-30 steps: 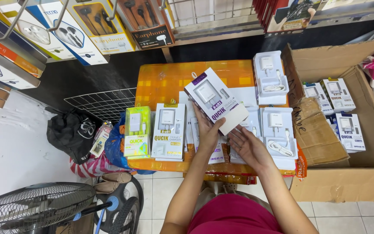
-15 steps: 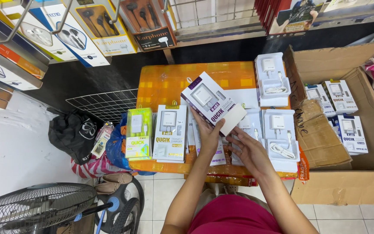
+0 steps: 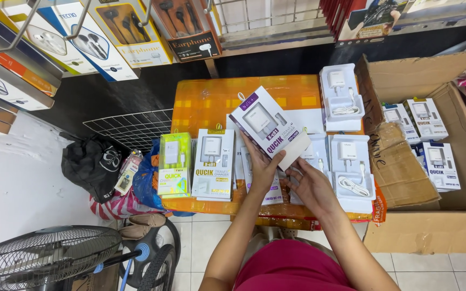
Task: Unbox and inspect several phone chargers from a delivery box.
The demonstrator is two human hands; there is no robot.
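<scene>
We've got the charger box [image 3: 269, 127] up in the centre of the frame, tilted, held above the orange table [image 3: 227, 99]. Left hand [image 3: 264, 168] grips it from below, thumb on the front face near the lower edge. Right hand [image 3: 313, 186] is loose and flat just right of it, fingertips near the box's lower right corner, not clearly touching, holding nothing.

Step, as we read it: sorting boxes into rows on the table. Green box [image 3: 174, 165] and white box [image 3: 213, 164] lie lower left; open trays [image 3: 351, 172] w/ charger & cable at right. More boxes sit in the carton [image 3: 449, 215] at far right.

Next move prob. calls for laying ours flat w/ the matching white ones, edges squared, w/o shoving the neighbours off the table's front edge.
</scene>
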